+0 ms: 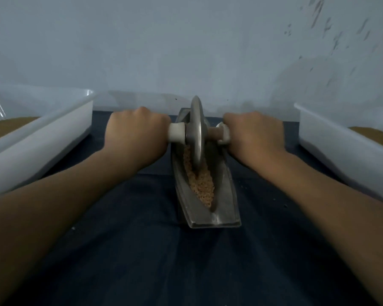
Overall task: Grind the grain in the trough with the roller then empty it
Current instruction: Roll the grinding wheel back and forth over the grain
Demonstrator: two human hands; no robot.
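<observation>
Trough (221, 208): metal, boat-shaped, lying lengthwise at centre of dark cloth (164, 261). Grain (202, 184) heaped in the groove, mostly toward the near end. Roller (196, 133) upright in the groove at the far half, disc edge sunk in grain. Left hand (135, 133) wrapped round one handle, right hand (254, 133) round the other, knuckles up. Left bin (53, 129) and right bin (332, 138), white, flanking, well apart from trough; brown fill in each.

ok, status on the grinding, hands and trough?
Both gripping the roller: left hand, right hand. Disc in the trough toward far end, grain mostly whole. Nothing in its path.
</observation>
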